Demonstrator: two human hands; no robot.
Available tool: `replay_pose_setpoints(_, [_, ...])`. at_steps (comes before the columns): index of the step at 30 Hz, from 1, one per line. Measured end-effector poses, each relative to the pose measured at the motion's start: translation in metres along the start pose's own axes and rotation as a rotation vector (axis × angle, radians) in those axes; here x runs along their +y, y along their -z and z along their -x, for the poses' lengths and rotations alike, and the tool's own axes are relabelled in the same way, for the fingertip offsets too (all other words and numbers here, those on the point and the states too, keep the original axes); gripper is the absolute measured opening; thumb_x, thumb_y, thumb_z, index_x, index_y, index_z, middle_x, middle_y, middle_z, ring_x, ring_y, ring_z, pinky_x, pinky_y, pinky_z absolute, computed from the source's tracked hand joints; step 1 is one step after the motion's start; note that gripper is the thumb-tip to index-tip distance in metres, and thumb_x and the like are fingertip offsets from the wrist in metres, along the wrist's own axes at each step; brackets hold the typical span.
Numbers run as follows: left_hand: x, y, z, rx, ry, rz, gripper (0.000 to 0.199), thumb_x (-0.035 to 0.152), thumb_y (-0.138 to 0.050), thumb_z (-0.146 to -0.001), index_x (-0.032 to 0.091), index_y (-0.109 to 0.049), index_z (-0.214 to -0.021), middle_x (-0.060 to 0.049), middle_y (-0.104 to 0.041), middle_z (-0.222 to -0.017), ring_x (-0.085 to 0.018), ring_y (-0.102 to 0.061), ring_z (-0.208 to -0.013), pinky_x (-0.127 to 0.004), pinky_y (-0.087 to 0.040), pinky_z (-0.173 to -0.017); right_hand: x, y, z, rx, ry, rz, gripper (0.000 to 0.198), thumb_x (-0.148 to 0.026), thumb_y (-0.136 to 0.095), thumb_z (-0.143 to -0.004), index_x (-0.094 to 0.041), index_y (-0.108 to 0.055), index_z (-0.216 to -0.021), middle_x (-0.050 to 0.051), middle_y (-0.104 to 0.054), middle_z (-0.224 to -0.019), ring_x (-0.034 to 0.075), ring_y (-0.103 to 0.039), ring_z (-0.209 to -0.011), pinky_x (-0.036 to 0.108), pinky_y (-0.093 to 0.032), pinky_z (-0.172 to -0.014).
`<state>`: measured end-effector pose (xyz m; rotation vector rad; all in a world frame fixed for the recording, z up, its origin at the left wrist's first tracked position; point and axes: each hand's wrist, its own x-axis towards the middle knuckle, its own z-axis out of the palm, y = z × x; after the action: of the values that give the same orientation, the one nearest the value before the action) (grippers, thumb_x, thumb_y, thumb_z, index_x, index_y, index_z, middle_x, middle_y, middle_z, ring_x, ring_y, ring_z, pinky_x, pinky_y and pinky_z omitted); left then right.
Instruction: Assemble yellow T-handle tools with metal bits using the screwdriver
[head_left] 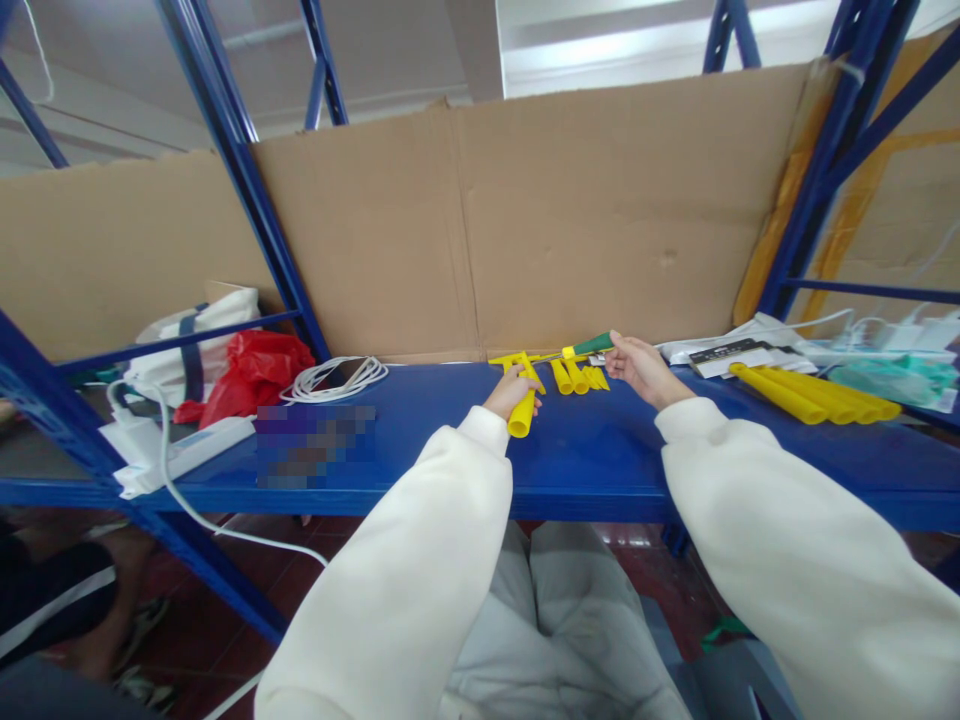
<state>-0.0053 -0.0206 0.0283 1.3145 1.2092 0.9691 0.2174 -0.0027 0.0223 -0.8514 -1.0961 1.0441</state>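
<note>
My left hand is closed around a yellow plastic tube-shaped part, whose wide round open end points toward me. In my right hand is a screwdriver with a green and yellow handle, held level by its butt end. Its shaft points left to the top of the yellow part; whether the tip touches it I cannot tell. Between my hands, several more yellow tubular pieces lie on the blue shelf, just below the screwdriver.
Several long yellow tubes lie to the right, beside white packets. A coiled white cable, a red plastic bag and a white power strip sit left. Cardboard closes the back. Another person's leg shows lower left.
</note>
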Motion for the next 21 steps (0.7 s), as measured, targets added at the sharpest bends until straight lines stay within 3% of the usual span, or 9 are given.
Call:
replay_pose_setpoints(5, [0.0005,-0.0005,0.0005,-0.021,-0.008,-0.004,0.058,0.005,-0.051,-0.085,0.017,-0.042,-0.141,0.003,-0.053,-0.073,-0.01,-0.053,-0.047,-0.02,-0.045,-0.044,-0.0008,-0.0014,-0.0012,0.032,-0.017,-0.034,0.03,-0.038,-0.077,-0.085,-0.021,-0.055,-0.074,0.001,-0.064,-0.059,0.01,-0.054,-0.047,0.019,-0.044,-0.043])
replay_pose_setpoints(12, [-0.0001,-0.0008,-0.0005,0.009,-0.003,0.011,0.058,0.005,-0.052,-0.085,0.018,-0.04,-0.14,0.002,-0.055,-0.075,-0.011,-0.055,-0.048,-0.022,-0.047,-0.045,-0.0006,0.0003,0.0011,0.009,0.007,0.01,0.042,-0.053,-0.08,-0.079,-0.023,-0.051,-0.075,-0.003,-0.06,-0.053,0.011,-0.056,-0.045,0.019,-0.045,-0.043])
replay_pose_setpoints(21, [0.0026,-0.0016,0.0035,0.016,0.003,0.022,0.057,0.004,-0.05,-0.086,0.016,-0.039,-0.141,0.004,-0.053,-0.073,-0.01,-0.052,-0.046,-0.02,-0.043,-0.043,-0.0017,-0.0029,0.0031,-0.031,0.0,-0.017,0.031,-0.036,-0.084,-0.079,-0.022,-0.056,-0.077,-0.003,-0.065,-0.06,0.009,-0.059,-0.052,0.016,-0.047,-0.049])
